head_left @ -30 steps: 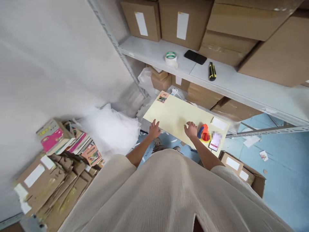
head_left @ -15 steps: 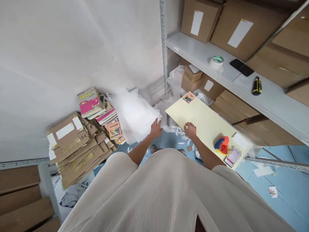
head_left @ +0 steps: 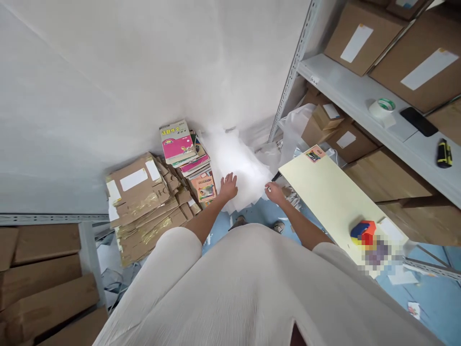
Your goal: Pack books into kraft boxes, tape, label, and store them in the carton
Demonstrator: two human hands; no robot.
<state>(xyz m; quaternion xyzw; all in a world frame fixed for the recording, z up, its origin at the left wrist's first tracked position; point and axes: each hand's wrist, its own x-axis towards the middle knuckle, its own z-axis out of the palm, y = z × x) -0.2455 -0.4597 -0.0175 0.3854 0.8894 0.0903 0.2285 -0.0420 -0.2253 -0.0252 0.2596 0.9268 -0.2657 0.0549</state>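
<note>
- While your left hand (head_left: pixel 228 186) spreads its fingers over the near left part of the sheet pile (head_left: pixel 243 161), nothing is seen in it and contact cannot be told; closing the fingers without feeling for an edge could gather several thin sheets at once.
- Your right hand (head_left: pixel 275 192) is at the sheet pile's right edge, its fingers drawn in; whether they pinch a sheet cannot be told. A pull from that side alone could crease or tear a layer.
- Paper scraps (head_left: pixel 294 199) lie right of the sheet pile, low beside your right wrist; treading on them could cost you footing.
- The book stack (head_left: pixel 177 144) stands just left of the sheet pile, its layers uneven. A sideways sweep of your left hand could tip the upper books.
- Flattened cartons (head_left: pixel 144 204) lie farther left of the sheet pile, loosely layered; a knock could slide them.
- Compared with one second ago, your view has turned left. Both hands have left the tabletop (head_left: pixel 327 192), now right of the sheet pile, and the sheet pile lies ahead of you.
</note>
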